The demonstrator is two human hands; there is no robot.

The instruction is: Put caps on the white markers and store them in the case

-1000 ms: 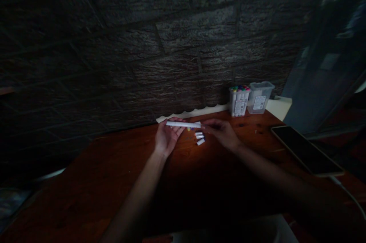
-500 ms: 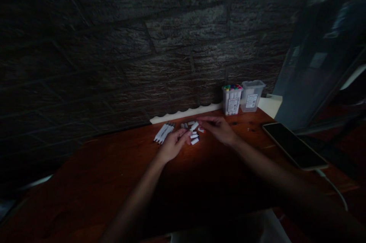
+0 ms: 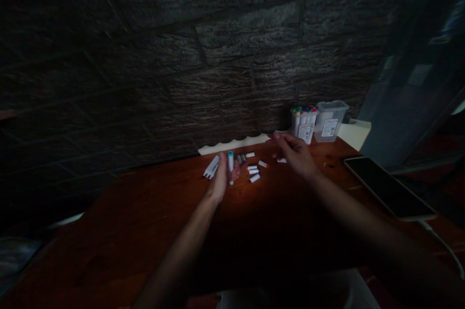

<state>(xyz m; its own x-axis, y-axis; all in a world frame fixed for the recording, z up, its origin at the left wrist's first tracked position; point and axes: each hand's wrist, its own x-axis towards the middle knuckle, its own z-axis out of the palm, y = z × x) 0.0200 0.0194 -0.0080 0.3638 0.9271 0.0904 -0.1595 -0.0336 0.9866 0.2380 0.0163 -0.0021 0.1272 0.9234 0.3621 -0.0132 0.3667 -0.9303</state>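
Observation:
My left hand (image 3: pixel 220 178) is closed around a white marker (image 3: pixel 230 161) with a teal end, held upright above the table. Left of it, partly behind the hand, several white markers (image 3: pixel 210 167) lie side by side. To its right, loose white marker caps (image 3: pixel 253 171) with coloured ends are scattered on the wood. My right hand (image 3: pixel 295 154) hovers farther right with fingers stretched to the left and apart, and nothing shows between them. A small white piece (image 3: pixel 281 160) lies just below its fingers, partly hidden by the hand.
Behind my right hand stands a clear box of colour-topped markers (image 3: pixel 304 127), beside another clear box (image 3: pixel 330 122). A phone (image 3: pixel 388 188) with a white cable (image 3: pixel 441 241) lies at the right. A dark stone wall (image 3: pixel 181 81) borders the wooden table (image 3: pixel 145 222) at the back.
My hands have moved apart: the right went right and up, away from the caps. The left has turned upright, and the teal-ended marker now stands vertical in it. The view has shifted slightly.

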